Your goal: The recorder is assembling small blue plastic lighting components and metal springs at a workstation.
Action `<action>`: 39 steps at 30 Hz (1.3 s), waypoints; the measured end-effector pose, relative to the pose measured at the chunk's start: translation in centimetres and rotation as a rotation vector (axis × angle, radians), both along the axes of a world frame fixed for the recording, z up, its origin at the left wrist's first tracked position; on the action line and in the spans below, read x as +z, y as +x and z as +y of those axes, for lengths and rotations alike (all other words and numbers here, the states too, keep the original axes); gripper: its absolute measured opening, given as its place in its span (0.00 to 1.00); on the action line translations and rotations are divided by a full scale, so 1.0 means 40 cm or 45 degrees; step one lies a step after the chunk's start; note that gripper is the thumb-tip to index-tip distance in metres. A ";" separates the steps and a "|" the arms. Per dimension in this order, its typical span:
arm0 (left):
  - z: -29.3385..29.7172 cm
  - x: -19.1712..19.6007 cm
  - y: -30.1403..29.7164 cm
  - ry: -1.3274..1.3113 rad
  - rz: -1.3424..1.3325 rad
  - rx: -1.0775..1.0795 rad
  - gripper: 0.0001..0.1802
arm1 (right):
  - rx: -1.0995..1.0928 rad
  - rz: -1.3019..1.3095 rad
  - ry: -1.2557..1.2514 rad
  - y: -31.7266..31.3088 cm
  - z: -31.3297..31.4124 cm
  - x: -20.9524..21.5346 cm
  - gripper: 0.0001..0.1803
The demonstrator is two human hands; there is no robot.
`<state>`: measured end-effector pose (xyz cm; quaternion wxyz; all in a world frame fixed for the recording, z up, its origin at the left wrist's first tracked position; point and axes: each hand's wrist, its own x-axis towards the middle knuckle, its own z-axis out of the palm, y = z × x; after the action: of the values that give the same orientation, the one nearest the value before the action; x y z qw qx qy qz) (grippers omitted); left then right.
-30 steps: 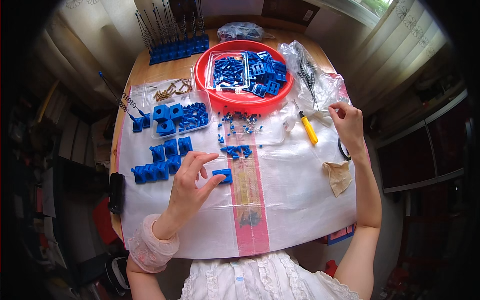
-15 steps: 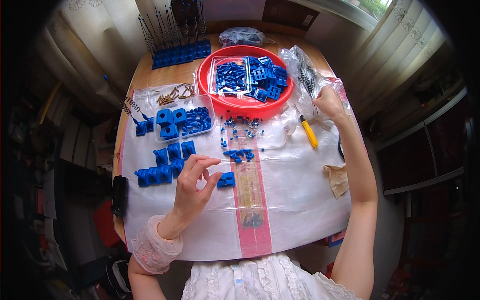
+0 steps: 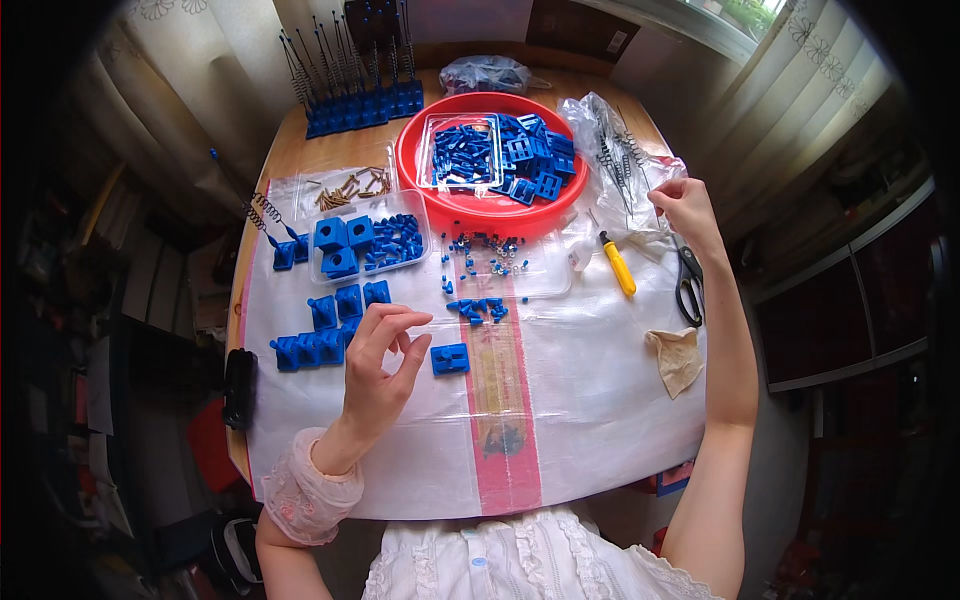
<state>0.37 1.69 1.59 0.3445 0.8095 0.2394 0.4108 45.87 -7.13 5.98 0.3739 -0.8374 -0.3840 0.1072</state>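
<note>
My left hand (image 3: 385,360) hovers over the white sheet (image 3: 600,400) with its fingers apart and nothing in it. A small square blue plastic part (image 3: 450,358) lies just right of its fingertips, untouched. Blue blocks (image 3: 320,335) stand in rows to the hand's left. My right hand (image 3: 685,205) is stretched to the far right, fingers curled and pinched at the edge of a clear plastic bag (image 3: 615,150) that holds thin metal springs.
A red bowl (image 3: 430,190) of blue parts sits at the back with a clear tray inside. Near it lie a tray of blue blocks (image 3: 365,245), brass screws (image 3: 350,185), a yellow-handled screwdriver (image 3: 618,265), scissors (image 3: 690,285), a beige cloth (image 3: 680,358) and a black object (image 3: 240,385).
My left hand let the square blue part down onto the sheet and opened. My right hand moved from beside the scissors up to the plastic bag's edge.
</note>
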 end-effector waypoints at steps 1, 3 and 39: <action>-0.001 0.003 -0.002 -0.018 -0.019 -0.012 0.11 | 0.066 0.116 0.074 -0.046 -0.022 0.032 0.08; -0.006 0.015 -0.009 -0.051 -0.053 -0.030 0.12 | 0.183 0.230 0.206 -0.148 -0.068 0.091 0.06; -0.077 0.026 0.041 -0.817 -0.419 -0.254 0.06 | 0.182 -0.488 0.079 -0.335 -0.012 -0.131 0.20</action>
<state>2.01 -1.40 2.63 0.6530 0.6026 0.2174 0.4039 32.46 -7.62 0.73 0.3112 -0.8012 -0.5096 -0.0399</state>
